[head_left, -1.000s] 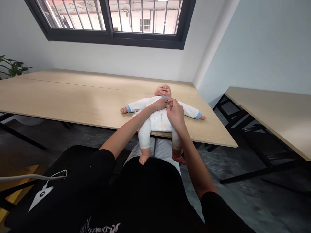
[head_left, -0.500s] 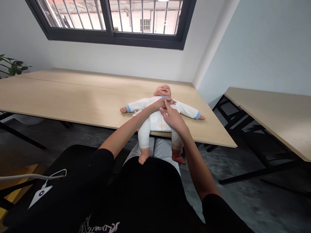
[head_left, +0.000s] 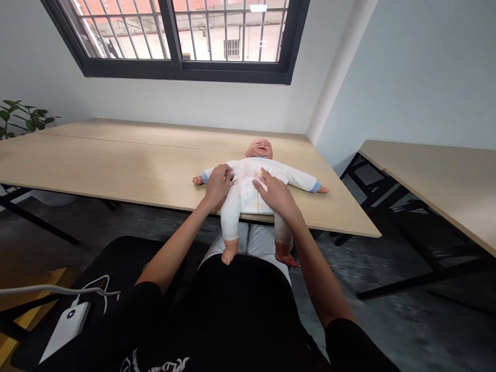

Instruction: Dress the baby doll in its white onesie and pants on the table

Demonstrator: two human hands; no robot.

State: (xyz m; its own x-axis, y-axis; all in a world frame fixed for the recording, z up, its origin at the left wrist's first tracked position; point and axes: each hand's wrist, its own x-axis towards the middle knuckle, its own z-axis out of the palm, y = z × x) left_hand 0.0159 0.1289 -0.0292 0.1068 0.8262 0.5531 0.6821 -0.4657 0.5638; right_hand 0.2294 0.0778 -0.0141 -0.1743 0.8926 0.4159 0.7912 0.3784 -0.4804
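A baby doll in a white romper with blue cuffs lies face up on the wooden table, arms spread and legs hanging over the near edge. My left hand rests on the doll's side by its arm, fingers lying flat on the cloth. My right hand lies flat on the doll's belly, fingers stretched out. Neither hand grips anything.
A second wooden table stands at the right, with a gap of dark floor between. A white power bank with a cable rests on my lap at the lower left. A potted plant sits at the far left.
Both hands have left the doll's collar. The left hand moved left and down to the doll's side; the right hand slid down to the belly and flattened.
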